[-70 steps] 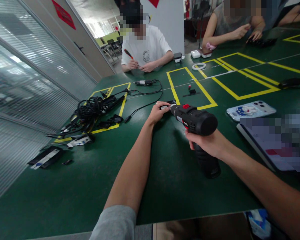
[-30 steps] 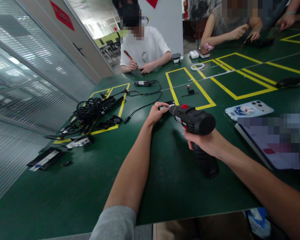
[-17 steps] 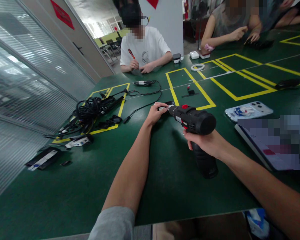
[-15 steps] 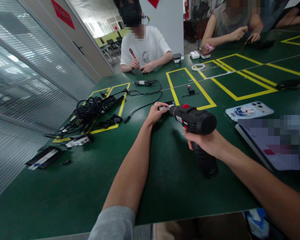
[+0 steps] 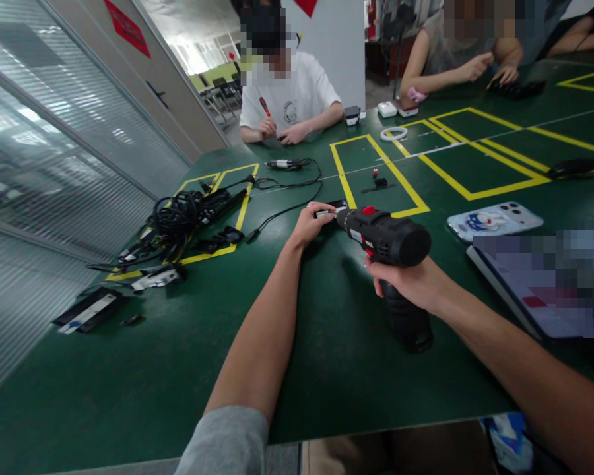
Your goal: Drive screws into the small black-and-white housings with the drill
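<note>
My right hand (image 5: 400,280) is wrapped round the grip of a black cordless drill (image 5: 389,237) with red switches. The drill points away to the left, and its tip meets a small dark part with a light strip (image 5: 325,212) on the green table (image 5: 346,369). My left hand (image 5: 309,225) holds that part at its near end, fingers pressed together on it. The drill's chuck hides some of the part, and the bit itself is too small to make out.
Tangled black cables (image 5: 178,214) lie left, with a black box (image 5: 90,309) nearer. A phone (image 5: 495,221) and a blurred flat object (image 5: 539,284) are at right. Across the table, a person in white (image 5: 292,92) holds a red screwdriver (image 5: 264,107); another person sits at upper right.
</note>
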Tool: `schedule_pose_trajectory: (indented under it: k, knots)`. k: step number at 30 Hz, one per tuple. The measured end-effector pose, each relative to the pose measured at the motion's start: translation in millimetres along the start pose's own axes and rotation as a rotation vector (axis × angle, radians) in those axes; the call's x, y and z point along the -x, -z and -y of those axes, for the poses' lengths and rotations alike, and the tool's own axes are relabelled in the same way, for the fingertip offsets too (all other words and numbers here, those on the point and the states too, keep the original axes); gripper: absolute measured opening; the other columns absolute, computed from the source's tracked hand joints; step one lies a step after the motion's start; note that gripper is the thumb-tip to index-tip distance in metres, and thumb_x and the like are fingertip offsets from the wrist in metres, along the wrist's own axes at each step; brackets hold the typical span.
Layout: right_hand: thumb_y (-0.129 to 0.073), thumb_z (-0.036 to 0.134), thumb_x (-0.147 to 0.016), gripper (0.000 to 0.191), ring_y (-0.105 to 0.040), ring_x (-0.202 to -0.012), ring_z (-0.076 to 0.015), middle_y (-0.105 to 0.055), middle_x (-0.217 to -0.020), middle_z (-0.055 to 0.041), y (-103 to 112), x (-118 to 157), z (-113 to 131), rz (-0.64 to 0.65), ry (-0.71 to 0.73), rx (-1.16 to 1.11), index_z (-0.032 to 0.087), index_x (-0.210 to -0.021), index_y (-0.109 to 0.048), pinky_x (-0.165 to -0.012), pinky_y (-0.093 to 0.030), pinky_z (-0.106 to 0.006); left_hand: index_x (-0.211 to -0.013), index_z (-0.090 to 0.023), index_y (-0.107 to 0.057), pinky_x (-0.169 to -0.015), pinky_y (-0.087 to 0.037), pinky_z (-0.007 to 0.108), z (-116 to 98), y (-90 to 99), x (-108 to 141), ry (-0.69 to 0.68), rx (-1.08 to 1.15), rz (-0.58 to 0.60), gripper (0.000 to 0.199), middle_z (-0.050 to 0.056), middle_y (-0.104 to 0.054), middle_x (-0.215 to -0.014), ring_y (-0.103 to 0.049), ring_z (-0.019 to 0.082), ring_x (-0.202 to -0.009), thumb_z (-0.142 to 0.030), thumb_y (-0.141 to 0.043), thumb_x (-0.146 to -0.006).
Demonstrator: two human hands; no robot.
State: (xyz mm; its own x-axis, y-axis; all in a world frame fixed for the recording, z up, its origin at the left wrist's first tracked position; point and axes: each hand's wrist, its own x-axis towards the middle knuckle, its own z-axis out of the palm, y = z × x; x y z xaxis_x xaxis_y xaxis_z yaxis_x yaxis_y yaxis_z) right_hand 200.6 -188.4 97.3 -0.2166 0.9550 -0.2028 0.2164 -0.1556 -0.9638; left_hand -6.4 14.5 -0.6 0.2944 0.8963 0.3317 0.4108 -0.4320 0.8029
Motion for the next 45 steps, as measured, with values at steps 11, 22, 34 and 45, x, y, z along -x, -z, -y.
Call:
schedule_pose_trajectory:
  k: [11,22,34,45]
  knots:
    - [-0.061,0.019,-0.076,0.002,-0.060,-0.055,-0.0181,-0.061,-0.056,-0.0001,0.2,1.2,1.9,-0.004,0.003,-0.002,0.020,-0.077,-0.060,-0.061,-0.047,-0.034,-0.095,-0.021,-0.074,-0.102,-0.044,0.036,1.3,0.2,0.0,-0.010,-0.007,-0.002,0.023,0.004,-0.069,-0.105,-0.060,0.021,-0.106,-0.031,-0.067,-0.075]
    - [-0.062,0.020,-0.076,0.001,-0.061,-0.055,-0.0185,-0.062,-0.056,-0.0003,-0.3,-0.2,-1.0,-0.015,0.002,-0.012,0.020,-0.076,-0.061,-0.061,-0.047,-0.034,-0.095,-0.021,-0.074,-0.103,-0.043,0.037,-1.1,0.7,0.1,-0.004,-0.017,0.006,0.023,0.004,-0.069,-0.105,-0.060,0.021,-0.107,-0.031,-0.066,-0.075]
    - [-0.062,0.020,-0.077,0.002,-0.060,-0.055,-0.0177,-0.061,-0.055,0.0002,0.6,-0.3,-0.2,-0.010,-0.010,0.005,0.020,-0.077,-0.060,-0.061,-0.047,-0.034,-0.098,-0.021,-0.074,-0.100,-0.044,0.035,2.5,0.2,-1.0,-0.006,-0.014,0.005,0.027,0.005,-0.066,-0.104,-0.059,0.020,-0.104,-0.033,-0.066,-0.075]
    - [-0.062,0.020,-0.076,0.002,-0.058,-0.052,-0.0171,-0.061,-0.053,0.0005,-1.2,-1.6,-3.3,-0.029,-0.006,0.004,0.019,-0.077,-0.060,-0.057,-0.045,-0.032,-0.096,-0.020,-0.074,-0.100,-0.044,0.035,3.1,-0.6,-1.2,-0.017,0.006,-0.001,0.026,0.005,-0.067,-0.103,-0.059,0.020,-0.104,-0.032,-0.067,-0.075]
